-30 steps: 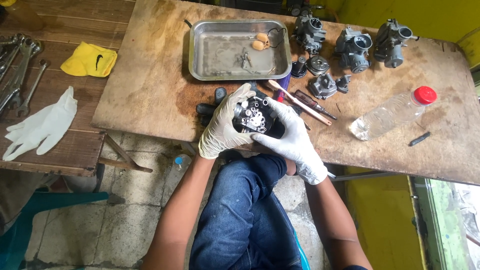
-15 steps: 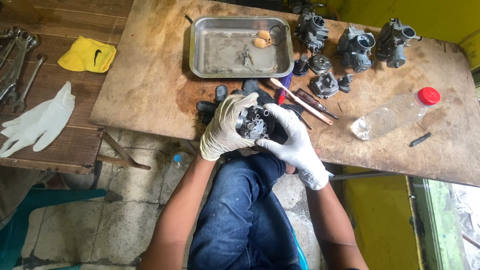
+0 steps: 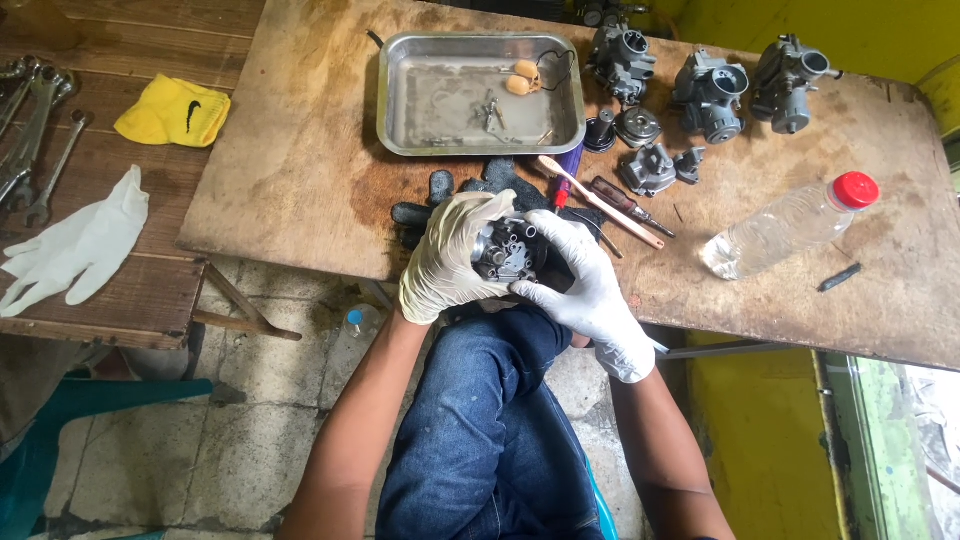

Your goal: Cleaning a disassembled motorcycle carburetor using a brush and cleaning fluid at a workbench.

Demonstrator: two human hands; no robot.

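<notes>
Both of my hands wear white gloves and grip a dark grey carburetor body (image 3: 508, 250) at the near edge of the wooden table (image 3: 300, 170). My left hand (image 3: 450, 258) wraps its left side from above. My right hand (image 3: 580, 285) holds its right and lower side. A black glove (image 3: 470, 190) lies on the table just behind the part. Beside it lie a wooden-handled brush (image 3: 600, 203) and a screwdriver (image 3: 625, 205).
A metal tray (image 3: 400, 100) with small parts sits at the back. Three carburetors (image 3: 712, 95) and loose parts stand at the back right. A clear bottle with a red cap (image 3: 790, 225) lies right. On the left bench: a white glove (image 3: 80, 245), yellow cloth (image 3: 172, 112), wrenches (image 3: 35, 130).
The carburetor body has turned in my hands, and its open face with round holes points up now. My hands stay at the table's near edge.
</notes>
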